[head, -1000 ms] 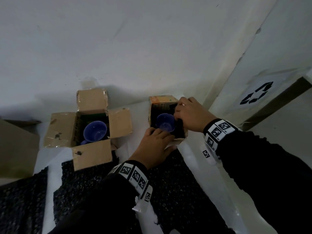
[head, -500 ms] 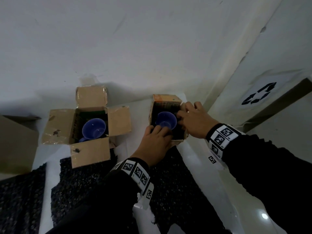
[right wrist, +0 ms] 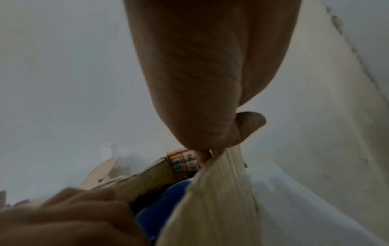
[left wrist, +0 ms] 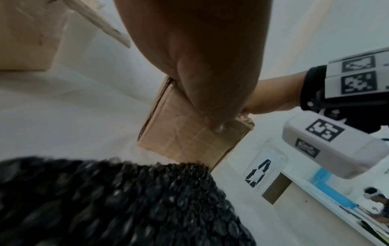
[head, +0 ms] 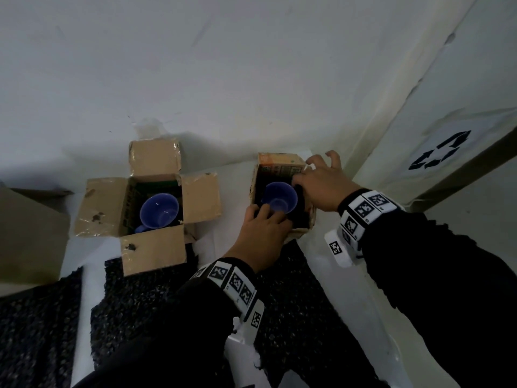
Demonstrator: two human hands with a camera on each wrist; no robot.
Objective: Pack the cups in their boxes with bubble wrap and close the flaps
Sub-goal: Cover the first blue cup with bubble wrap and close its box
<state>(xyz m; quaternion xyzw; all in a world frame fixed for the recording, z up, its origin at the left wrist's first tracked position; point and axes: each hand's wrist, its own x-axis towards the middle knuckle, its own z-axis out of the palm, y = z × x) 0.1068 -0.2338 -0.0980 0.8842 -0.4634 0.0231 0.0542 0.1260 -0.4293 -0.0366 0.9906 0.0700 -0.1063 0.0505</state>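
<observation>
Two cardboard boxes are seen on a white worktop, close to a white wall.

The small box is on the right. A blue cup is seen standing inside it, mouth up, with black bubble wrap packed around it. The left hand is laid on the near edge of this box. Its fingers are bent over the edge, and the fingertips are seen touching the near rim of the cup. It cannot be told if anything is pinched by them. The right hand is placed on the right side of the same box. A side flap is pinched between its thumb and fingers in the right wrist view. Two fingers are lifted up and curled.

The big box is on the left, well apart from the small one. Its four flaps are spread open. A second blue cup is seen inside it, mouth up.

Sheets of black bubble wrap are laid flat on the worktop, near the person. The small box is seen touching the far edge of one sheet in the left wrist view.

A recycling sign is seen on the right.
</observation>
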